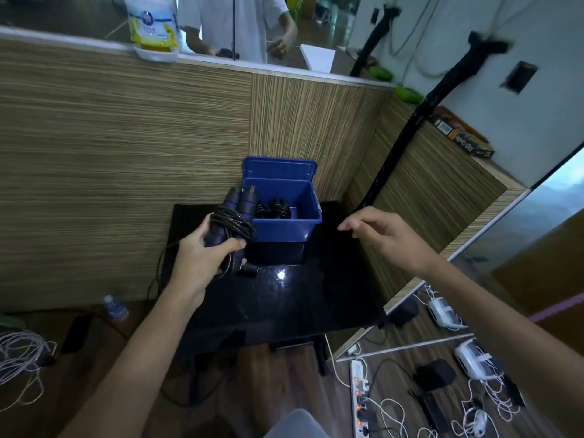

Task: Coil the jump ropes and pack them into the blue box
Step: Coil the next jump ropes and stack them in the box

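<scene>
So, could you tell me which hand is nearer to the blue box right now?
Left. The left hand, gripping a coiled jump rope, is beside the blue box; the right hand hovers open farther off to its right.

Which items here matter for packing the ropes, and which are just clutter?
Job:
coiled jump rope, gripped by left hand
blue box, lid up
rope inside box
right hand, free

Clutter:
water bottle
power strip
white cables

The left hand [202, 251] grips a coiled jump rope [235, 221] beside the open blue box [286, 226].
</scene>
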